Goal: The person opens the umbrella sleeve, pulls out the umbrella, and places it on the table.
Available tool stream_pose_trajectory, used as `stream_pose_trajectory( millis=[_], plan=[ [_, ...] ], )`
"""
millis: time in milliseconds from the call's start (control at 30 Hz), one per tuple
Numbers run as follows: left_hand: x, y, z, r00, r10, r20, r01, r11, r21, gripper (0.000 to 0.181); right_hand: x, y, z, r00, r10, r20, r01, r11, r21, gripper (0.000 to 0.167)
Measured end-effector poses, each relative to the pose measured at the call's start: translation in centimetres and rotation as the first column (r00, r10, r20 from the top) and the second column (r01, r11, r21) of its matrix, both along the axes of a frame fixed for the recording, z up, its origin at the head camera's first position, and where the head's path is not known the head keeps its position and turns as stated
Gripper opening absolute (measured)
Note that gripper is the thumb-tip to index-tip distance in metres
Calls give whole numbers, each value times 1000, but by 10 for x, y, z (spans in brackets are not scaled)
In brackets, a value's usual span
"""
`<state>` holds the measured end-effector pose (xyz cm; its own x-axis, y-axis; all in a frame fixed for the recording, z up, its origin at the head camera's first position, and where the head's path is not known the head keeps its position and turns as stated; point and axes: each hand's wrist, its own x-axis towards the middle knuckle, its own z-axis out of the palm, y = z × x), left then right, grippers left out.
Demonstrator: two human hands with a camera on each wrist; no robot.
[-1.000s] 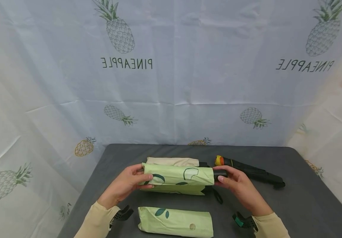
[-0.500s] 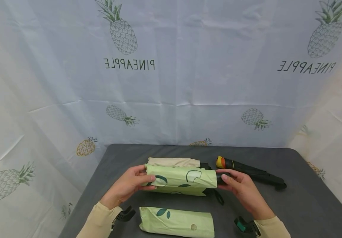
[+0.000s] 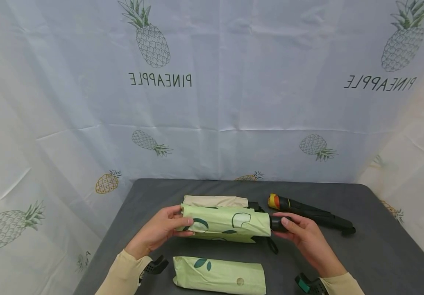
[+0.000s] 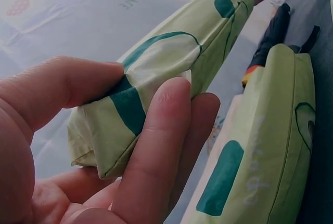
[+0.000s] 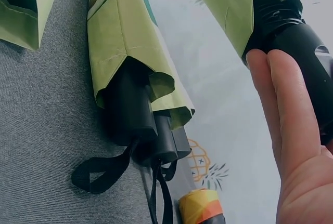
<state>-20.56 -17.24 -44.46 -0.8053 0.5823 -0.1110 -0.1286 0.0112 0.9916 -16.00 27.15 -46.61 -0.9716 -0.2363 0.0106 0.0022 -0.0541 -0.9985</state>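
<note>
A green umbrella in a patterned sleeve (image 3: 226,221) is held level above the table by both hands. My left hand (image 3: 158,229) pinches its left end between thumb and fingers; the left wrist view shows the folded sleeve end (image 4: 109,135) in that grip. At the other end, my right hand (image 3: 307,239) grips the black handle (image 3: 280,223), which sticks out of the sleeve. In the right wrist view, dark folds show at the sleeve's mouth beside the handle (image 5: 299,52), with two fingertips (image 5: 281,63) against it.
Behind and below lie a cream-sleeved umbrella (image 3: 215,200) and another green one (image 3: 221,237). A black umbrella with a yellow and orange end (image 3: 311,213) lies right. Nearer the front edge is a flat green sleeve (image 3: 219,275). Pineapple-print cloth (image 3: 215,102) hangs behind the table.
My right hand has moved right and slightly down with the handle, and more of the handle shows outside the sleeve. My left hand keeps its pinch on the other end.
</note>
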Motion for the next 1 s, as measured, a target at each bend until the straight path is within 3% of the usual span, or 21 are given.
stream_pose_trajectory(
  millis=[1000],
  plan=[
    [0,-6,3,1000,-18,-6,18,1000,-6,65,1,9,2,997,54,-61,-60,993,-98,34]
  ],
)
